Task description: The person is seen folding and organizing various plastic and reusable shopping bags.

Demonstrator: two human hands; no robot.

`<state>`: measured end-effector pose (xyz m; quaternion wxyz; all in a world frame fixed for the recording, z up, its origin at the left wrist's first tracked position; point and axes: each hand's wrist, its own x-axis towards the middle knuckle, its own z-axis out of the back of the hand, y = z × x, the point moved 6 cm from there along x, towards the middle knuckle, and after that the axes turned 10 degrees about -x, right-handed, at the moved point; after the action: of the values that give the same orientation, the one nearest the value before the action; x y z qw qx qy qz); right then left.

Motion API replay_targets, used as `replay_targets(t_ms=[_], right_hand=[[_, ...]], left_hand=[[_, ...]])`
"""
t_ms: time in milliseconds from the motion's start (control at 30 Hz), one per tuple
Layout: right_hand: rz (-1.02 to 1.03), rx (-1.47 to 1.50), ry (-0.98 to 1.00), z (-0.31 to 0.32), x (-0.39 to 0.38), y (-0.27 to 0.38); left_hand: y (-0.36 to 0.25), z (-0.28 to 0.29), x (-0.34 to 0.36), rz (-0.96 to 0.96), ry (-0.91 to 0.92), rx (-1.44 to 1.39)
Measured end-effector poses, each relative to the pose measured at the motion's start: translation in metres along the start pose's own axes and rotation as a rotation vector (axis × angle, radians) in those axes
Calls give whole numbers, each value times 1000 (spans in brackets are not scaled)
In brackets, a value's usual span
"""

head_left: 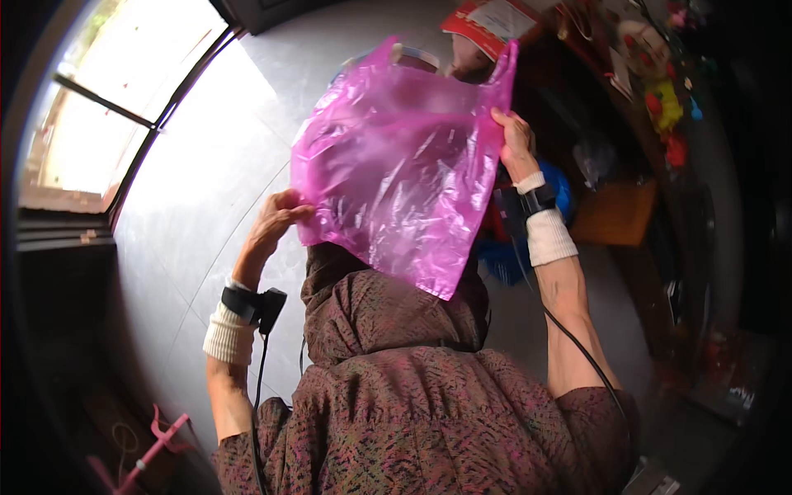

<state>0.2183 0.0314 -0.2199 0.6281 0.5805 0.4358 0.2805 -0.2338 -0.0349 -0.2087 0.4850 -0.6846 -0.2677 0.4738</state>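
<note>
A thin pink plastic bag (396,165) is spread out between my two hands above my lap. My left hand (280,216) pinches its lower left edge. On the other side my right hand (515,140) grips the right edge, just below a handle that sticks up. The bag looks flat and see-through, with creases that catch the light. Behind its top edge a pale round rim (417,58) shows in part; the rest of that thing is hidden by the bag.
Bright light falls on the grey tiled floor (214,206) from a glass door (107,115) at left. A wooden stool or shelf (615,213) and a blue plastic thing (505,262) stand at right. A red and white packet (491,26) lies at the far side. Cables run along both forearms.
</note>
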Motion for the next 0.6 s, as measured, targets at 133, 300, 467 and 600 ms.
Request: replay_targets(t_ms=[133,300,467,600], right_hand=[[-11,86,59,10,2,-3],[-41,205,101,-23,-42,17],[-70,156,125,-17,-63,-4],[-130,120,137,-8,-83,-14]], left_hand=[[-39,47,13,-163,-209,150],[-115,7,-10,-634,-527,871],[-105,-113,-52,-744,-34,1047],[-30,-29,-54,-287,-523,503]])
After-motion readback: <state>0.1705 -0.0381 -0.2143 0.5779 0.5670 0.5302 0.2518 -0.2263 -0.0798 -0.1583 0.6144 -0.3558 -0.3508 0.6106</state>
